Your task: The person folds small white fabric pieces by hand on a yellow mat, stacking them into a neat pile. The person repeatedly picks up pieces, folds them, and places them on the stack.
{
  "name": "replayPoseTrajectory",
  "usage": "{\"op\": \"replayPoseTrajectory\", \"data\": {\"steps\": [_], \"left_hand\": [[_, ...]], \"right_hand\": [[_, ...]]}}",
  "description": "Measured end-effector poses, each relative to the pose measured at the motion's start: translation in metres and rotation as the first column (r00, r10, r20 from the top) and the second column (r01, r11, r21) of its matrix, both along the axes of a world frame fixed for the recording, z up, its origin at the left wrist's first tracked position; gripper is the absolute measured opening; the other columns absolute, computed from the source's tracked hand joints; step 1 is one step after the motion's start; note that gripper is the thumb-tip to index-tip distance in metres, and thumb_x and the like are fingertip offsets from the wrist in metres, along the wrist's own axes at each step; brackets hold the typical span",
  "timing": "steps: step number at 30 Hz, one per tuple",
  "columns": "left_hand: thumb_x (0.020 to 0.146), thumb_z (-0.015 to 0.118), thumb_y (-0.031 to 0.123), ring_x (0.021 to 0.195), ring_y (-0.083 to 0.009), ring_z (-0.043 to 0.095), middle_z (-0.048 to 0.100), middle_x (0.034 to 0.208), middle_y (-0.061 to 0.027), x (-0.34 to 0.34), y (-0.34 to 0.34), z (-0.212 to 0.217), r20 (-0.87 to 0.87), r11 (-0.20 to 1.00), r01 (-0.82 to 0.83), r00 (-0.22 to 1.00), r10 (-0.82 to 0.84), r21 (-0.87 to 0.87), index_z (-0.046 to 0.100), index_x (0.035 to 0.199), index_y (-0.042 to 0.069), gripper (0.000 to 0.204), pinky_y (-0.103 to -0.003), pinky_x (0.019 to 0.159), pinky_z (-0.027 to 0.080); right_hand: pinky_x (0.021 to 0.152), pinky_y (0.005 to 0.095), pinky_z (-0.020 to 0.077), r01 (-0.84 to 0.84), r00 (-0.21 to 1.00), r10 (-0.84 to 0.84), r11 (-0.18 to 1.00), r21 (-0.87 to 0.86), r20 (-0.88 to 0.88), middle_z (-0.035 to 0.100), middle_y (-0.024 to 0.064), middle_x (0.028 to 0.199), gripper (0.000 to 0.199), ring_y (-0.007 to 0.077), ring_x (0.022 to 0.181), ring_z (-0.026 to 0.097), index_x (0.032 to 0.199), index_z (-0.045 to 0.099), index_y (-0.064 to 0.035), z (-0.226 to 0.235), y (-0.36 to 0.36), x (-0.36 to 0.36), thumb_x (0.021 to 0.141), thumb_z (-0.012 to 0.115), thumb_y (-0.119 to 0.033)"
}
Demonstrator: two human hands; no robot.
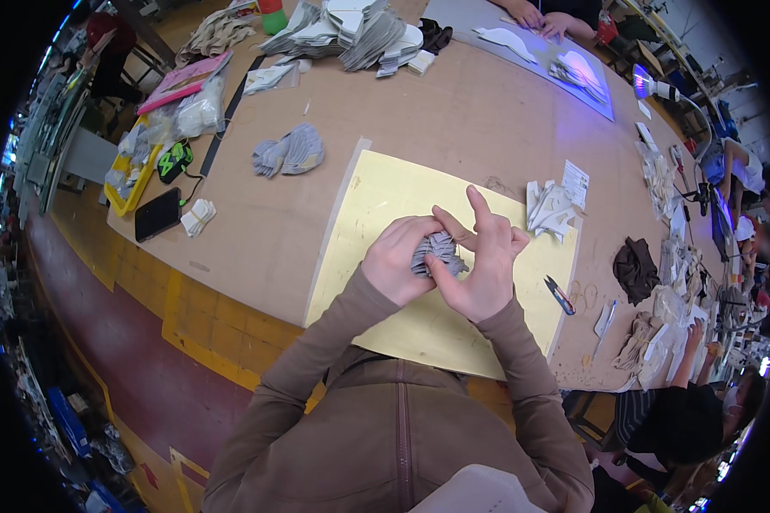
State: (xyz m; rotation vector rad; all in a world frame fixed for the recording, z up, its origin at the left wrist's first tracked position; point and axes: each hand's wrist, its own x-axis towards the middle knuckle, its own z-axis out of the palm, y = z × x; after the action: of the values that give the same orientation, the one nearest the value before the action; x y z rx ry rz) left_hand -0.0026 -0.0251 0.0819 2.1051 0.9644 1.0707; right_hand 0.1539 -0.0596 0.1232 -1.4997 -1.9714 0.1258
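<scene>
1. Left hand [395,256] is cupped around a small stack of grey fabric pieces [437,253], fingers curled closed on its left side.
2. Right hand [485,263] grips the same stack from the right: thumb pressed on the front of it, index finger sticking up and free, other fingers folded behind.
3. The stack is held just above the yellow mat [376,201], roughly over its middle; can't tell if it touches the mat.
4. The mat lies on the bench [265,231] by the near edge.
5. White cut pieces [549,208] sit on the mat's far right corner, with a white paper label [576,182], rectangular and printed, just beyond them.
6. Small snips with a blue and red handle [560,295] lie just off the mat's right edge.
7. Fan of grey pieces [289,153] lies on bare bench off the mat's far left corner.
8. Left end of the bench: black phone [157,214], small white stack [198,216], clear plastic bags [188,113] of white parts, flat pink package [183,81], yellow tray [128,184].
9. Far edge: a big heap of grey and white cut pieces [351,32].
10. Dark brown fabric bundle [636,269] lies near the right end.
11. Another person's hands [541,19] rest on a grey board [522,47] at the far right corner.
</scene>
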Motion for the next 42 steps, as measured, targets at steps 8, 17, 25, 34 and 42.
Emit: {"op": "replayPoseTrajectory", "data": {"steps": [8, 17, 25, 34, 42], "left_hand": [[0.061, 0.080, 0.004, 0.103, -0.0328, 0.061, 0.061, 0.112, -0.0141, -0.013, -0.001, -0.010, 0.055, 0.984, 0.128, 0.991, -0.122, -0.122, 0.056, 0.113, 0.002, 0.057, -0.039, 0.087, 0.052], [0.060, 0.081, 0.002, 0.111, -0.0304, 0.059, 0.062, 0.117, -0.0110, -0.035, 0.003, -0.006, 0.068, 0.930, 0.366, 0.929, -0.363, -0.032, 0.055, 0.121, 0.006, 0.067, -0.039, 0.095, 0.049], [0.062, 0.086, 0.006, 0.113, -0.0223, 0.059, 0.059, 0.125, -0.0088, -0.055, -0.022, -0.006, 0.481, 0.687, 0.495, 0.844, -0.236, -0.532, 0.048, 0.134, 0.003, 0.081, -0.035, 0.101, 0.047], [0.086, 0.071, 0.029, 0.097, -0.0154, 0.063, 0.061, 0.112, -0.0090, -0.049, -0.049, -0.034, 0.735, 0.521, 0.519, 0.479, 0.480, -0.678, 0.046, 0.132, 0.001, 0.060, -0.029, 0.083, 0.055], [0.099, 0.053, 0.034, 0.095, -0.0153, 0.064, 0.061, 0.120, -0.0175, -0.057, -0.068, -0.058, 0.718, 0.486, 0.553, 0.350, 0.602, -0.677, 0.042, 0.135, -0.001, 0.052, -0.023, 0.076, 0.055]], "right_hand": [[0.092, 0.0370, 0.0228, -0.113, 0.992, 0.100, 0.974, -0.196, -0.073, 0.072, 0.0018, 0.111, 0.084, 0.0186, 0.094, 0.047, 0.141, 0.032, -0.0032, 0.006, 0.003, 0.001, 0.066, 0.069, -0.014], [0.094, 0.0386, 0.0251, -0.265, 0.964, 0.236, 0.899, -0.348, -0.123, 0.070, 0.0052, 0.095, 0.062, 0.0169, 0.091, 0.052, 0.143, 0.030, -0.0056, 0.005, 0.015, 0.022, 0.083, 0.044, -0.011], [0.101, 0.0356, 0.0280, -0.414, 0.893, 0.207, 0.729, -0.545, -0.401, 0.067, 0.0087, 0.082, 0.054, 0.0163, 0.092, 0.056, 0.145, 0.030, -0.0067, 0.010, 0.018, 0.017, 0.092, 0.040, -0.011], [0.096, 0.0415, 0.0226, -0.339, 0.875, 0.339, 0.939, 0.061, -0.347, 0.072, 0.0010, 0.090, 0.043, 0.0148, 0.090, 0.056, 0.130, 0.046, -0.0064, -0.051, -0.030, -0.009, 0.088, 0.055, -0.004], [0.094, 0.0361, 0.0277, -0.031, 0.952, 0.024, 0.999, -0.020, -0.304, 0.069, 0.0013, 0.098, 0.030, 0.0195, 0.098, 0.053, 0.114, 0.063, -0.0070, -0.044, -0.055, -0.040, 0.084, 0.064, -0.008]]}}
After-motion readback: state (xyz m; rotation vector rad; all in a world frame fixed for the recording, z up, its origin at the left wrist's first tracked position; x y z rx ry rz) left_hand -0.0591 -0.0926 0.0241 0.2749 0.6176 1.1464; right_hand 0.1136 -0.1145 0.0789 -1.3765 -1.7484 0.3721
